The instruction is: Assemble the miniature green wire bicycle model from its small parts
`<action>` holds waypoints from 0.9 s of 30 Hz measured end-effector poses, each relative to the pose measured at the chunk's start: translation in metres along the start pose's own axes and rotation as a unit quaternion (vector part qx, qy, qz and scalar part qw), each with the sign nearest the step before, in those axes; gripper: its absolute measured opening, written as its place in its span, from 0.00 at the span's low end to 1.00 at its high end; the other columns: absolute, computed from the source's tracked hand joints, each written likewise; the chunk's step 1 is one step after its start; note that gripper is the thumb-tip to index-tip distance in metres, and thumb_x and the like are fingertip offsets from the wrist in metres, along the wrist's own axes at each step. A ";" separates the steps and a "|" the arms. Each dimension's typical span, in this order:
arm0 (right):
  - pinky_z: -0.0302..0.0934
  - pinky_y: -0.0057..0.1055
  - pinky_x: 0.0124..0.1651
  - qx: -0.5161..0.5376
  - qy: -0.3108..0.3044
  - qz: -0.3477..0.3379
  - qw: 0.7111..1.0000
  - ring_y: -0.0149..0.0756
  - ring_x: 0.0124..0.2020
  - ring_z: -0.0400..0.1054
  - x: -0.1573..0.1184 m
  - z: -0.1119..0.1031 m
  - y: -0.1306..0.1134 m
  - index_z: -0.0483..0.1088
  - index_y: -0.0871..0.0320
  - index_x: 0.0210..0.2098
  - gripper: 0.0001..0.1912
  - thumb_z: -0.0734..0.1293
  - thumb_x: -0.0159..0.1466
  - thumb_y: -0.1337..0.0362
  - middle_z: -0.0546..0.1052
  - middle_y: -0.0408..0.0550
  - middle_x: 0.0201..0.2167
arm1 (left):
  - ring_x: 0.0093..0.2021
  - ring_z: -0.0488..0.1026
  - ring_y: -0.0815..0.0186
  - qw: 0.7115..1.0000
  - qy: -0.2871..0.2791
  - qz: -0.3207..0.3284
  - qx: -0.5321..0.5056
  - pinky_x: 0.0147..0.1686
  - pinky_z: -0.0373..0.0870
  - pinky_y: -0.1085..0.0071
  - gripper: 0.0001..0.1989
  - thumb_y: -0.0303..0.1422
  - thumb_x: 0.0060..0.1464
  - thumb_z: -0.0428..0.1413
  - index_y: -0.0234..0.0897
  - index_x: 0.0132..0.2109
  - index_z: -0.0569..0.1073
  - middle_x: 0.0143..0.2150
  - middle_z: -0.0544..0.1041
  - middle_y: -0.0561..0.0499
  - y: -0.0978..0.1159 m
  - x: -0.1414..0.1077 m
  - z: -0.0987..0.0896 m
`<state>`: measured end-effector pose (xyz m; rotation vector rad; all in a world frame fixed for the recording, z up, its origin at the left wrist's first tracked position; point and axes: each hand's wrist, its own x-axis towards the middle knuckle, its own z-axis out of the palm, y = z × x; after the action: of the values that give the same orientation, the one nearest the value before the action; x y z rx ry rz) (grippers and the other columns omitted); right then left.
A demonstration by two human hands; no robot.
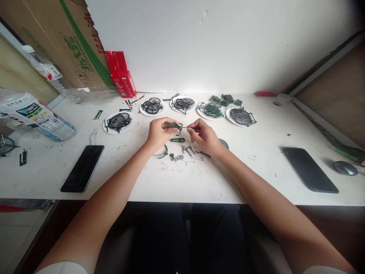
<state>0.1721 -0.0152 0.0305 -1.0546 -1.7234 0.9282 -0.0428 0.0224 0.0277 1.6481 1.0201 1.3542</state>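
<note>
My left hand (157, 131) pinches a small green miniature bicycle part (172, 124), with a dark crank-like piece at its right end. My right hand (203, 134) is closed on a thin dark rod (184, 128) that looks like a small screwdriver; its tip meets the green part. Whether it touches a screw is too small to tell. Below the hands lie a green chain-guard-shaped piece (177, 140), a curved green mudguard (164, 152), a small metal rack (179, 157) and several thin bits. A small wheel (224, 143) is partly hidden behind my right wrist.
Paper plates of bicycle parts stand in a row behind, one (118, 122) at left, another (241, 116) at right. Phones lie left (82, 168) and right (310, 169). A red box (122, 76), cardboard carton (68, 45), large bottle (37, 114) and mouse (345, 168) flank the area.
</note>
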 end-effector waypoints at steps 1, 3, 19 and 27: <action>0.66 0.33 0.31 0.000 -0.002 0.003 1.000 0.33 0.28 0.68 0.000 0.000 0.000 0.65 0.53 0.43 0.24 0.68 0.71 0.38 0.74 0.44 0.31 | 0.45 0.85 0.55 1.000 0.001 -0.006 0.000 0.51 0.82 0.58 0.08 0.29 0.48 0.71 0.36 0.38 0.85 0.42 0.87 0.45 0.000 0.000 0.000; 0.65 0.33 0.30 -0.002 -0.007 0.009 1.000 0.32 0.26 0.67 0.000 0.000 -0.002 0.66 0.53 0.43 0.24 0.68 0.71 0.38 0.74 0.43 0.30 | 0.45 0.85 0.55 1.000 0.003 -0.013 -0.003 0.51 0.82 0.58 0.08 0.30 0.47 0.71 0.36 0.37 0.84 0.42 0.88 0.45 -0.001 0.001 0.000; 0.59 0.32 0.28 -0.037 -0.014 0.015 0.999 0.32 0.22 0.66 -0.002 -0.004 -0.013 0.69 0.55 0.39 0.25 0.68 0.72 0.38 0.73 0.41 0.23 | 0.44 0.85 0.55 1.000 0.002 -0.020 -0.013 0.50 0.83 0.58 0.09 0.29 0.46 0.71 0.35 0.37 0.85 0.41 0.87 0.44 0.002 0.001 -0.001; 0.58 0.33 0.28 -0.067 -0.021 0.021 0.997 0.33 0.21 0.63 -0.001 -0.004 -0.007 0.67 0.53 0.35 0.26 0.65 0.73 0.36 0.74 0.42 0.21 | 0.45 0.85 0.55 1.000 -0.004 -0.020 -0.012 0.49 0.83 0.58 0.08 0.28 0.46 0.71 0.36 0.37 0.85 0.41 0.88 0.44 0.003 0.001 -0.001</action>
<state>0.1741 -0.0185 0.0377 -1.1705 -1.8250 0.8760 -0.0430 0.0219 0.0312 1.6064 1.0242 1.3262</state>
